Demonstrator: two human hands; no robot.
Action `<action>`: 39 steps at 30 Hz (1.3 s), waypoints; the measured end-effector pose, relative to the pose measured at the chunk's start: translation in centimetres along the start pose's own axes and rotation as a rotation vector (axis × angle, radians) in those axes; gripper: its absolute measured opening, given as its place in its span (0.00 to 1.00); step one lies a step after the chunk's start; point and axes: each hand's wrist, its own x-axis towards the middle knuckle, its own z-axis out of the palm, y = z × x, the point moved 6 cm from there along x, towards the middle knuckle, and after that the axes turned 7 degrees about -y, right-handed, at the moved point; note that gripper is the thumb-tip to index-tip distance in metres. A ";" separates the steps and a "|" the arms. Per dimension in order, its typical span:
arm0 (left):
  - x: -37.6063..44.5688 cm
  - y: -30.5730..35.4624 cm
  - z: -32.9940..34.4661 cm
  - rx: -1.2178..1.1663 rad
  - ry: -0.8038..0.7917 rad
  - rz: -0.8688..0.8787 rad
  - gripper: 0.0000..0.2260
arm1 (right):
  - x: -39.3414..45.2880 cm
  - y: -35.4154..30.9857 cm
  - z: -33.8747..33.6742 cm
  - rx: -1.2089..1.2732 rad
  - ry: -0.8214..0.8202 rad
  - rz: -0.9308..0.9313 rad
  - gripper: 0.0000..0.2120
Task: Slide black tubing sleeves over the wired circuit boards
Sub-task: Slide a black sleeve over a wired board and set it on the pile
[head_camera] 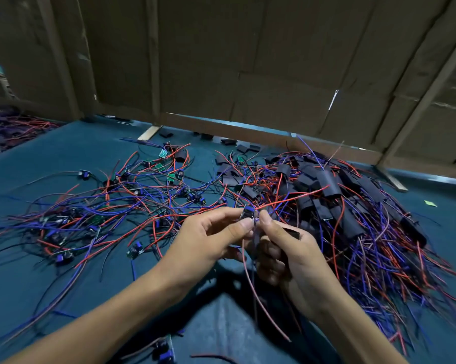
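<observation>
Small assembly workshop: teal-covered counter strewn with loose red, blue and black wired green circuit boards, heaped black tubing sleeves, brown cardboard partition walls behind.

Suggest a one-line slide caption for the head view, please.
Both hands, left hand and right hand, pinch a wired circuit board above the teal table.

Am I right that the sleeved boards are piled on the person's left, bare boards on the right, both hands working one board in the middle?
Sides are swapped. In the head view the sleeved boards are piled on the person's right and the bare boards lie on the left. Both the left hand and the right hand do work one board in the middle.
</observation>
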 end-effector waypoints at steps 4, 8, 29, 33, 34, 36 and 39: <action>0.0 -0.6 0.1 -0.165 -0.015 -0.107 0.10 | -0.2 -0.3 -0.3 -0.073 0.004 -0.064 0.15; 0.0 -0.4 0.3 -0.214 -0.041 -0.126 0.15 | -0.3 -0.8 -0.5 -0.134 0.013 -0.122 0.13; 0.7 -0.5 -1.2 -0.689 0.070 -0.284 0.11 | -0.4 -0.9 -0.6 -0.057 -0.082 -0.034 0.04; 0.7 0.0 -1.4 -0.765 0.091 -0.240 0.08 | -0.1 -1.1 -1.4 -0.129 -0.002 -0.019 0.10; 0.7 0.1 -1.4 -0.757 0.102 -0.246 0.07 | -0.1 -1.2 -1.5 -0.102 0.000 -0.035 0.11; 0.6 0.2 -1.2 -0.738 0.084 -0.271 0.05 | -0.1 -1.4 -1.1 -0.111 -0.028 -0.086 0.14; 0.2 0.2 -0.2 -0.495 -0.039 -0.371 0.04 | -0.2 -1.1 0.3 -0.200 -0.069 -0.129 0.23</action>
